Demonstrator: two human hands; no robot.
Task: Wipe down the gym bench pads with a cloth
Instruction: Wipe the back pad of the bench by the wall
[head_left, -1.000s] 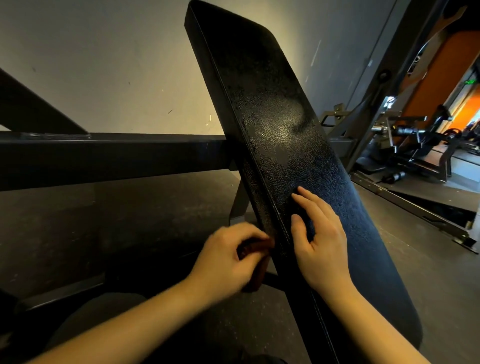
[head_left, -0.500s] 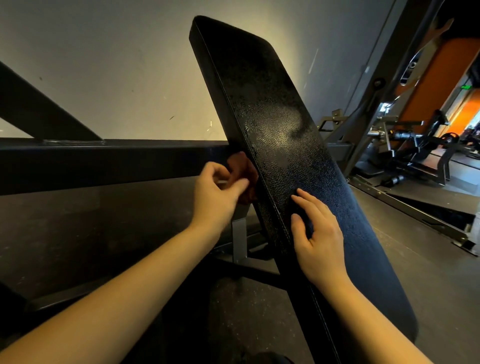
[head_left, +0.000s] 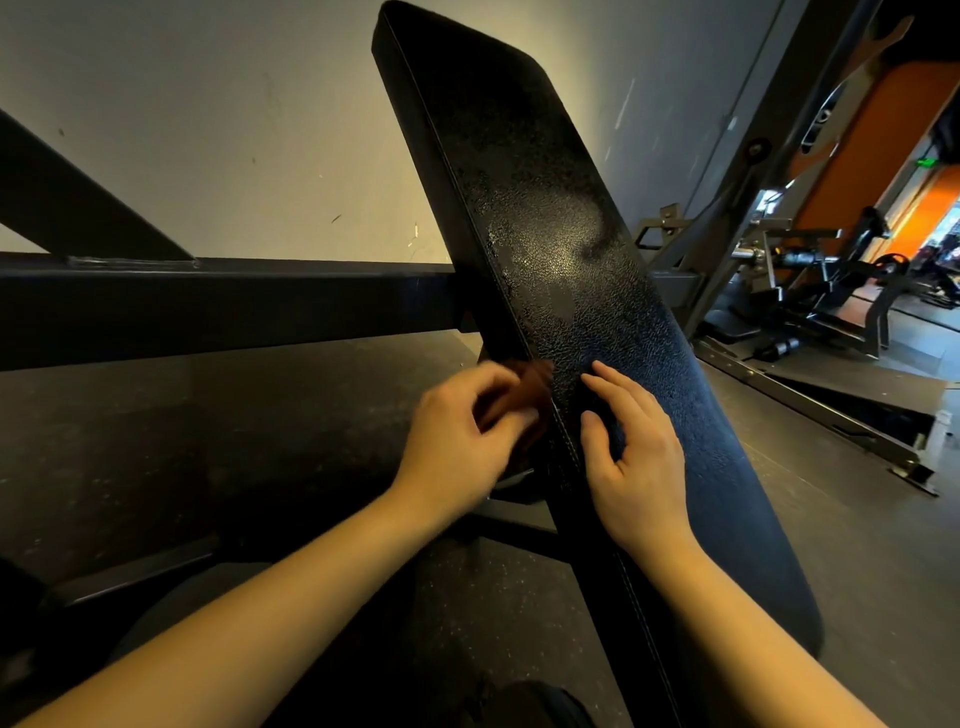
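A long black bench pad (head_left: 561, 249) rises at a steep tilt from lower right to upper middle, with a damp sheen on its face. My left hand (head_left: 457, 441) grips a small brown cloth (head_left: 530, 384) and presses it against the pad's left side edge; the cloth is blurred with motion and partly hidden by my fingers. My right hand (head_left: 634, 457) lies flat on the pad's face just right of the stitched seam, fingers spread, holding nothing.
A thick black steel beam (head_left: 208, 306) crosses behind the pad on the left, with a diagonal brace (head_left: 78, 208) above it. A pale wall (head_left: 234, 130) stands behind. Dark rubber floor (head_left: 234, 441) lies below. Grey gym machines (head_left: 810, 291) stand at the right.
My left hand with the cloth slid up the pad's left edge, then came back down to about mid height. My right hand stayed pressed flat on the pad.
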